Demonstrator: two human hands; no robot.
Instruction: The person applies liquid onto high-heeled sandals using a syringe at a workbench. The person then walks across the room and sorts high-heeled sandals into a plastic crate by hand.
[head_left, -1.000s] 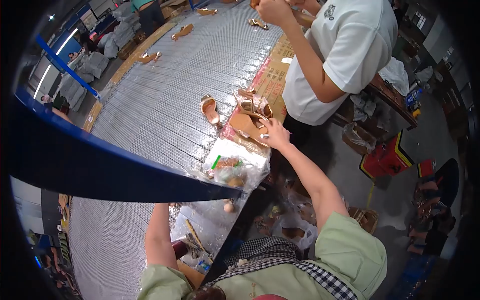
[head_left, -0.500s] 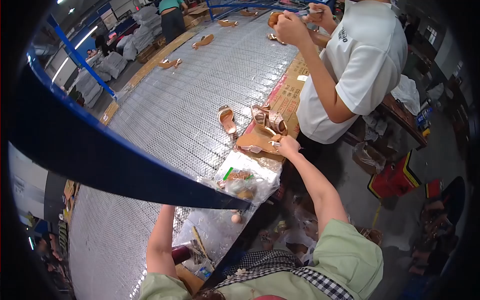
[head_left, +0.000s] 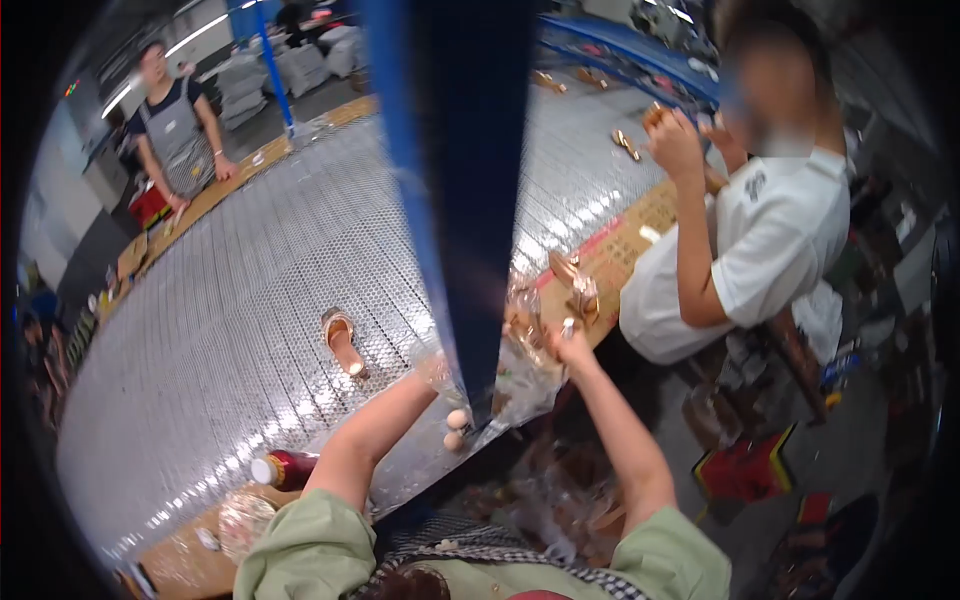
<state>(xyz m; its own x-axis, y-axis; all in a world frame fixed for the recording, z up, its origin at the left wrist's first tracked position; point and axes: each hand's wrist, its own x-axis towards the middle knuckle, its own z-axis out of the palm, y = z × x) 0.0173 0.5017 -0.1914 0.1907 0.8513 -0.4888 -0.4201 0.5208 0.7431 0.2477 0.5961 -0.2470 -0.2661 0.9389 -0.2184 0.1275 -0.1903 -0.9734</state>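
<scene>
My right hand (head_left: pixel 572 348) is closed at the cardboard edge, on a tan sandal (head_left: pixel 532 335) partly hidden by the blue post. A small pale piece shows at its fingers, too small to name. My left hand (head_left: pixel 432 372) reaches across to the near side of the post; its fingers are blurred and partly covered. Beyond my right hand, a metallic-strapped sandal (head_left: pixel 578 287) rests on the cardboard. Another sandal (head_left: pixel 342 342) lies on the mesh conveyor, left of my left hand. Two beige balls (head_left: pixel 455 430) sit just below that hand.
A dark blue post (head_left: pixel 470 180) stands in front of me, blocking the middle. A dark red bottle (head_left: pixel 290 470) lies by my left arm. At the right, a person in a white shirt (head_left: pixel 770 240) works on a shoe; another in an apron (head_left: pixel 180 140) stands across the conveyor (head_left: pixel 250 260).
My view has turned, so the post now stands nearly upright in the middle. My left arm has come forward and right, toward the post. The right hand stays by the sandals.
</scene>
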